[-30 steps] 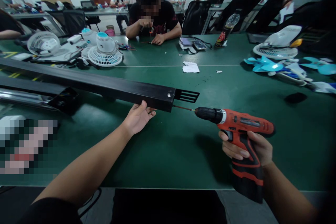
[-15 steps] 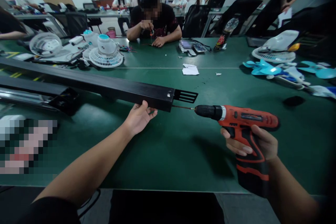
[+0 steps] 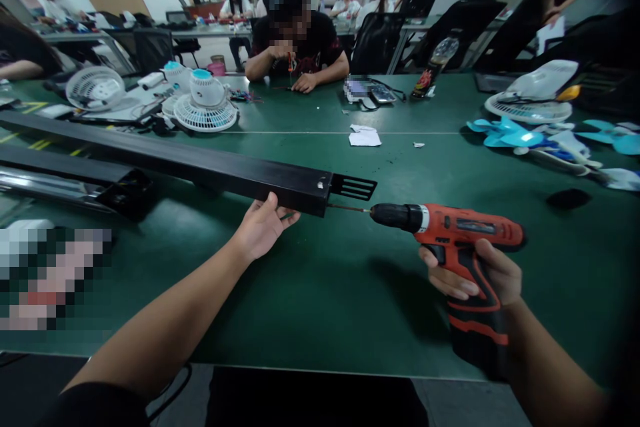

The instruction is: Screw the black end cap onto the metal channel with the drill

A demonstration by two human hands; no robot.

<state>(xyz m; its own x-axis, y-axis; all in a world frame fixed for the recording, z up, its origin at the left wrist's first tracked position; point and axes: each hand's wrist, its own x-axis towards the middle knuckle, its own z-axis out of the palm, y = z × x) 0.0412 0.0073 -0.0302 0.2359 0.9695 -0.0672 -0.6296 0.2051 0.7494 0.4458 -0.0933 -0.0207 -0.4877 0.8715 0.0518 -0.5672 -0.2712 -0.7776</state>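
My left hand [image 3: 263, 227] is closed on the near lower edge of a long black rectangular housing [image 3: 225, 173], close to its right end, with the thumb on the side and the fingers partly hidden beneath. A slotted black end plate [image 3: 356, 187] juts out from that end. My right hand [image 3: 480, 273] wraps round the grip of a red and black cordless drill [image 3: 467, 223], which points left. From its chuck a thin long bit [image 3: 347, 207] reaches to the end of the housing; where its tip sits is hidden.
A second black housing [image 3: 65, 163] lies at left. White fan parts [image 3: 205, 117] stand at the back left, blue fan blades [image 3: 505, 131] at the right. Across the green table [image 3: 320, 307] sits a person [image 3: 300, 33] holding a screwdriver. Paper scraps [image 3: 365, 136] and a bottle [image 3: 425, 77] lie beyond the drill.
The camera view has shifted slightly. The drill and my right hand appear a little further left in the picture. My left hand keeps its hold on the housing.
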